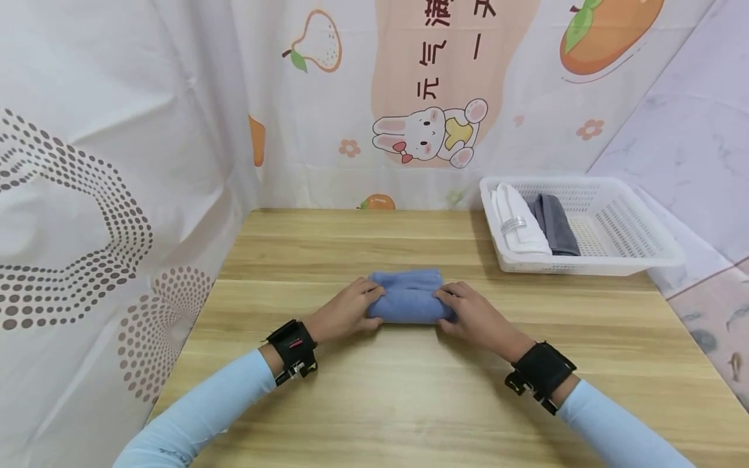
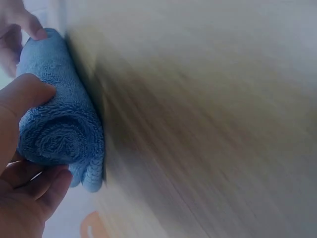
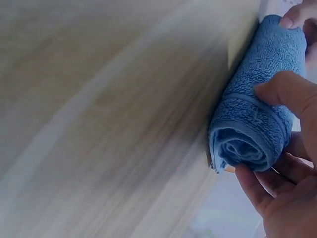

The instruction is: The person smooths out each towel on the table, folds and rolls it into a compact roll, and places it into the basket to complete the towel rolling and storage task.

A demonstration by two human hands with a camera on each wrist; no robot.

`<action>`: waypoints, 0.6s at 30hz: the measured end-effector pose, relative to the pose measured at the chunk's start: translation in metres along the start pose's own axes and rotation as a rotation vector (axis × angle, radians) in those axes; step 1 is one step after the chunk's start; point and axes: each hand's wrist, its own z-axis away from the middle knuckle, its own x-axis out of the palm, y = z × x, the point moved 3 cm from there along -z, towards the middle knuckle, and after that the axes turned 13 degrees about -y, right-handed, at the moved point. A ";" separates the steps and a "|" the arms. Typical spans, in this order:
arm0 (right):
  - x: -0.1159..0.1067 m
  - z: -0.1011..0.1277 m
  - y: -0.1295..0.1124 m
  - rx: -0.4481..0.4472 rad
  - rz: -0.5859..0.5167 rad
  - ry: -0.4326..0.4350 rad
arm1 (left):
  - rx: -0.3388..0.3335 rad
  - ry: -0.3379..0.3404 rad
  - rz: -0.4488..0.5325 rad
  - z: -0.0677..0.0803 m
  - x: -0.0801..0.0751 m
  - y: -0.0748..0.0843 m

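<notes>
A blue towel lies rolled up on the wooden table, a little beyond its middle. My left hand grips the roll's left end, thumb over the top and fingers under it. My right hand grips the right end the same way. The left wrist view shows the spiral end of the blue towel between my thumb and fingers of the left hand. In the right wrist view the other rolled end of the towel sits in my right hand.
A white slotted basket stands at the table's back right. In it lie a rolled white towel with a ring around it and a folded grey towel. A printed curtain hangs along the left and back.
</notes>
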 end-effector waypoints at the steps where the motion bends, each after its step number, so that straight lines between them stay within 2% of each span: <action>1: 0.000 -0.002 0.002 0.017 -0.025 -0.016 | -0.018 -0.012 0.046 0.000 0.001 -0.002; 6: -0.004 -0.013 0.014 0.093 -0.223 -0.117 | -0.084 -0.060 0.251 -0.003 0.005 -0.017; 11: -0.002 -0.019 0.030 0.237 -0.558 -0.237 | -0.109 -0.074 0.437 -0.004 0.007 -0.030; 15: 0.003 -0.019 0.037 0.324 -0.773 -0.253 | -0.136 -0.066 0.539 -0.004 0.008 -0.035; 18: 0.004 -0.020 0.039 0.345 -0.828 -0.249 | -0.159 -0.051 0.568 -0.005 0.006 -0.035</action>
